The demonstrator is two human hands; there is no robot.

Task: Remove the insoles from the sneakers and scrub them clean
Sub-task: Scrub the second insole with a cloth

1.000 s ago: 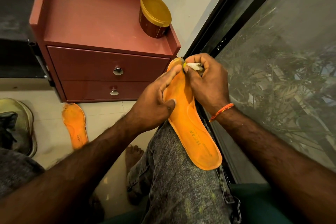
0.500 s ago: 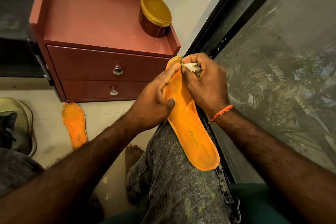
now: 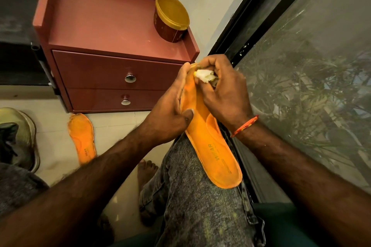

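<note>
On right knee: orange insole (image 3: 208, 142), far toe end up. Left hand (image 3: 170, 116) clamps its edge; right hand (image 3: 222, 94) pinches white wad (image 3: 202, 76) at toe. Advice: short firm strokes, brace beneath. Second insole (image 3: 82, 138) on floor, left.

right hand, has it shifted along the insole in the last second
Yes, slightly: the right hand slid toward the held insole toe tip, nearer the cabinet corner.
</note>
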